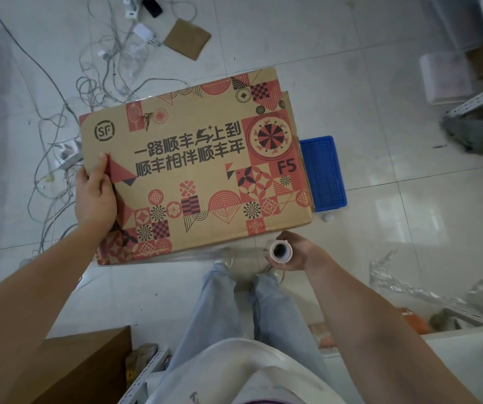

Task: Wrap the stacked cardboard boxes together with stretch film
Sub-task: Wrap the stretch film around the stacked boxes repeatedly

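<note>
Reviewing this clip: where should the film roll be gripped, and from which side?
Grip the film roll around its barrel near the open core end, coming from the right, as the right hand does. The film pays out leftward along the box edge, so that side must stay free.
</note>
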The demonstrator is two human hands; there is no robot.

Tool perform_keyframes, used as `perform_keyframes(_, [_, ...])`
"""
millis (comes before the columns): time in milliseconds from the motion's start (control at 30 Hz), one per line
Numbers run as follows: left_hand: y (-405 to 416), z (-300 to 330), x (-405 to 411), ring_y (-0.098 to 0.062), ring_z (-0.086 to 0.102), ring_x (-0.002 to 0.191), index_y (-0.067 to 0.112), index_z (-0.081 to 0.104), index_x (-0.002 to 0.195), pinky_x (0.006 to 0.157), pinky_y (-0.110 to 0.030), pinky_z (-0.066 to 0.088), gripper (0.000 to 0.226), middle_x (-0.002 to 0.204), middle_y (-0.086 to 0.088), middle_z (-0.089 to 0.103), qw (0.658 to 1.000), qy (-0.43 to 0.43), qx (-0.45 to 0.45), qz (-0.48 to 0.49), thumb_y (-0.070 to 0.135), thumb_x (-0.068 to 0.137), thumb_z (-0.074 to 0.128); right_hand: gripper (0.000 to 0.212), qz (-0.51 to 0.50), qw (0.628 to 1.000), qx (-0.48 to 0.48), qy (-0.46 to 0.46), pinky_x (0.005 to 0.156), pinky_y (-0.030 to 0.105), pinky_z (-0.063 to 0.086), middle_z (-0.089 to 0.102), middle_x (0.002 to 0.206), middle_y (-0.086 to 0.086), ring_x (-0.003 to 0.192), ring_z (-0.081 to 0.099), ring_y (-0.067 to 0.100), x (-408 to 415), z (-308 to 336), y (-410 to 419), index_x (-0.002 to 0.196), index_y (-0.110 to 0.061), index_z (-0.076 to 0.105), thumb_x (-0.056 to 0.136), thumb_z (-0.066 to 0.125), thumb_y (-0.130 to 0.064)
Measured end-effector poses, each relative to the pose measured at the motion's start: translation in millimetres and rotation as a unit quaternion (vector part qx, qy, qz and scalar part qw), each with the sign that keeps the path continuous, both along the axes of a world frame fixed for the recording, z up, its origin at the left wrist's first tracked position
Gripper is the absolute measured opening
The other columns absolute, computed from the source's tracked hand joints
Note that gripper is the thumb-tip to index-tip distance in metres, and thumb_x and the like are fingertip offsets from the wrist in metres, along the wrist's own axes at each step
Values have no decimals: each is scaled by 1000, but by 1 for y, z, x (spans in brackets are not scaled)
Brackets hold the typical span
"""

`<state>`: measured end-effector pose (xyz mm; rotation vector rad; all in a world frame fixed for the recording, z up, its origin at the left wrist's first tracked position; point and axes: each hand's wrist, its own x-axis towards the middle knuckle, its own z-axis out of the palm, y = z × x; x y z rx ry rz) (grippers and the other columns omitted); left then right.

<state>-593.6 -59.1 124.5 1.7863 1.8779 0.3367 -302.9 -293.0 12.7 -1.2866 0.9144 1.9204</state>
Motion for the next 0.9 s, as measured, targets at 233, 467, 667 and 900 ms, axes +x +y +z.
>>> perform_keyframes(233, [2, -3, 1, -27, 38, 130, 42, 35, 143, 104, -35, 32, 45, 146, -6, 33, 1000, -1, 4, -1, 25, 101, 30, 17, -11, 999, -2, 38, 54, 24, 35, 50, 50, 8, 61, 42, 14, -13, 11, 0, 64, -7, 49, 65, 59, -20])
perform_keyframes(467, [-3, -1, 4, -27, 39, 129, 37, 36, 144, 97, -30, 32, 45, 148, -6, 31, 1000, 3, 17, -1, 23, 102, 31, 18, 152, 988, -1, -27, 41, 26, 50, 56, 51, 9, 41, 58, 23, 0, 6, -10, 74, -6, 49, 89, 57, -12])
perform_keyframes(667, [-4, 0, 3, -27, 38, 130, 40, 35, 144, 98, -27, 28, 44, 148, -4, 32, 1000, -13, 13, 10, 26, 102, 31, 9, 154, 988, 9, -29, 52, 30, 54, 58, 65, 13, 58, 59, 26, 13, 8, -3, 84, -4, 51, 86, 55, -12])
perform_keyframes(900, [0, -3, 1, -27, 38, 130, 39, 36, 143, 104, -35, 31, 44, 147, -6, 31, 1000, -10, 12, 5, 26, 102, 31, 34, 139, 989, -13, -52, 57, 35, 55, 52, 98, 20, 76, 58, 33, 22, 13, -1, 109, 6, 44, 82, 54, -12])
